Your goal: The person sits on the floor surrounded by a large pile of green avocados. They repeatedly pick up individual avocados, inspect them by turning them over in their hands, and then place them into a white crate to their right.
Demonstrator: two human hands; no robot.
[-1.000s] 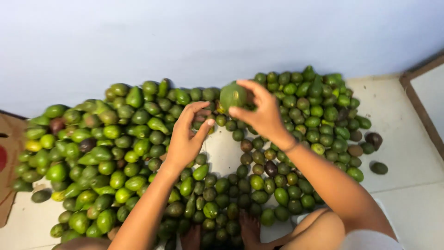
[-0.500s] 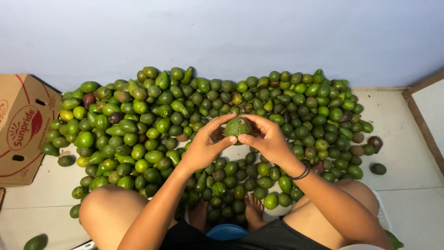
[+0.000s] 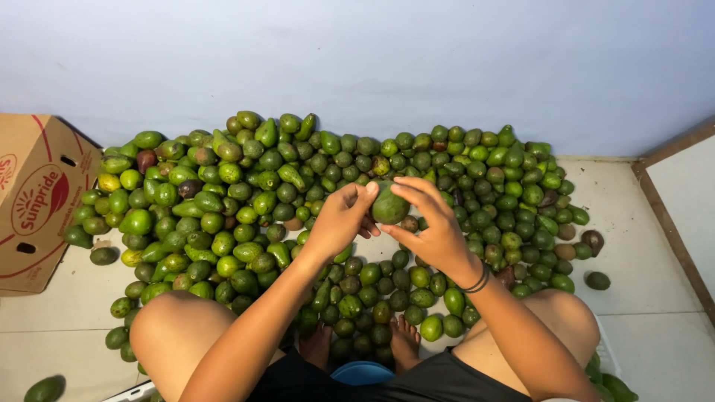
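I hold one green avocado [image 3: 389,206] between both hands above a big pile of avocados [image 3: 246,193] on the floor. My left hand [image 3: 341,218] presses its thumb and fingers on the fruit's left side. My right hand [image 3: 432,223], with a dark band on the wrist, cups the fruit from the right and below. My knees and bare feet [image 3: 402,339] show at the bottom, toes among the fruit.
A brown cardboard box [image 3: 33,201] lies at the left edge. The pale wall runs behind the pile. A wooden door frame [image 3: 670,216] stands at the right. Loose avocados lie at the lower left [image 3: 45,388] and at the right [image 3: 597,280].
The avocado came down from out over the pile towards my body and both hands closed round it. My left hand has turned on the fruit since half a second ago.
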